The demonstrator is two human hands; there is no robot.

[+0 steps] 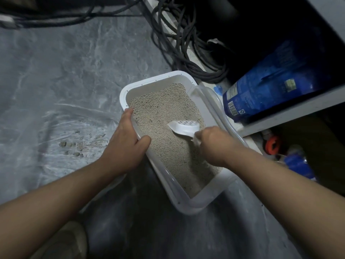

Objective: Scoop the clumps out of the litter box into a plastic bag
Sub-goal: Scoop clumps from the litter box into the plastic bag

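One white litter box (pixel 158 80) sits on the grey marbled floor (pixel 65 62) near the middle of the scene, filled with beige granular litter (pixel 164 113). The person's left hand (pixel 127 144) grips the box's left rim, its thumb hooked over the edge onto the litter and its fingers (pixel 127 114) curled along the outside of the wall. The right hand (pixel 214 144) is closed around the handle of one white slotted scoop (pixel 183 127), whose perforated head lies tilted in the litter toward the right side of the box. To the left of the box one sheet of clear plastic bag (pixel 56 128) lies spread flat on the floor, and on it rests a small scatter of grey-brown clumps (pixel 74 146), about six larger lumps among loose grains, well apart from the box. At the right, one blue litter sack (pixel 270 90) lies on its side on a low grey shelf (pixel 298 107), just beside the box's far right corner; it bears a barcode and white print, but the writing is too small and blurred to read. Below the shelf, one orange-capped object (pixel 272 145) and one blue container (pixel 298 165) can be seen, their labels illegible. A tangle of dark cables (pixel 183 53) is coiled on the floor beyond the far end of the box, their count impossible to tell.
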